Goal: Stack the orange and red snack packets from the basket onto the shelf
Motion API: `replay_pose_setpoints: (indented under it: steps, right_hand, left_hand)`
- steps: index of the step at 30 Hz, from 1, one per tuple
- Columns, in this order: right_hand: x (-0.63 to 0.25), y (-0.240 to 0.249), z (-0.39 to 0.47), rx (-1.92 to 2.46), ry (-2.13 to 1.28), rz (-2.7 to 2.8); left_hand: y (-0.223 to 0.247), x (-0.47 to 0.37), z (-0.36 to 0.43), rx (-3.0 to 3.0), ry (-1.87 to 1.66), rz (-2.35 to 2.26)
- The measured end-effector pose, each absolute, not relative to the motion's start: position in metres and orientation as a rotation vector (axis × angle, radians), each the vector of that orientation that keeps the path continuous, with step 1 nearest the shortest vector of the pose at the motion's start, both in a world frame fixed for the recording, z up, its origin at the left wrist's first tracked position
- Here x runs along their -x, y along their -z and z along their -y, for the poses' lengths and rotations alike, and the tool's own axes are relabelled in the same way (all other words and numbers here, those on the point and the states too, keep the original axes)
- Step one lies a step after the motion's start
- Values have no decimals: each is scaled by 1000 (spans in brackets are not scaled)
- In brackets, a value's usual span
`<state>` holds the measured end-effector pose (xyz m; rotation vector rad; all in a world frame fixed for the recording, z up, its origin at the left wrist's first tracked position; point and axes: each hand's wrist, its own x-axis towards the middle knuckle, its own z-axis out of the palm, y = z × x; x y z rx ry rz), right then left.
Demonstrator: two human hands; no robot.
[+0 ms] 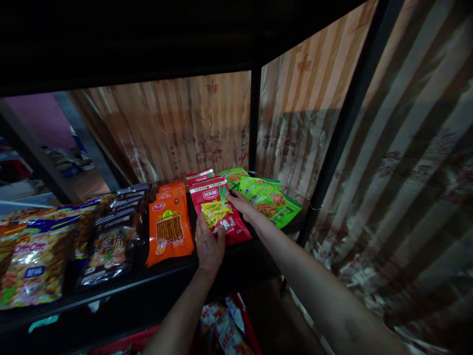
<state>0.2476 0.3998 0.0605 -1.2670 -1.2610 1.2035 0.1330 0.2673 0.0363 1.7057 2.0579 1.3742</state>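
A red snack packet point(212, 197) with a yellow food picture lies on the dark shelf, overlapping another red packet point(201, 174) behind it. My left hand point(210, 246) holds its lower left side, fingers along the edge and thumb on the front. At the upper right edge, my right hand point(241, 205) is closed against the same packet; some of its fingers are hidden. Green snack packets point(271, 199) lie just right of that hand. Left of my left hand is a row of orange snack packets point(170, 229).
Dark-topped packets point(114, 241) and yellow-blue snack bags point(37, 266) line the shelf's left part. A black post point(254, 118) stands at the back corner, another post point(332, 133) at the right. Striped curtains point(177, 128) hang behind. Below are more wrapped snacks point(227, 328).
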Motion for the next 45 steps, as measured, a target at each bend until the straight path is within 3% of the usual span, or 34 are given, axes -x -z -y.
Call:
replay_pose_setpoints:
  steps: [4, 9, 26, 45]
  right_hand:
    - [-245, -59, -411, 1158, -1286, 1180]
    - [-245, -66, -413, 1051, -1622, 1051]
    - [-243, -79, -411, 912, -1855, 1033]
    - [-237, -80, -420, 875, -1658, 1051]
  left_hand:
    - [-37, -133, -267, -1705, -1394, -2045]
    - [-35, -134, -268, -1718, -1405, -2047]
    - [-29, -133, -270, -1733, -1452, -2012]
    - [-28, -133, -270, -1709, -1462, -1998]
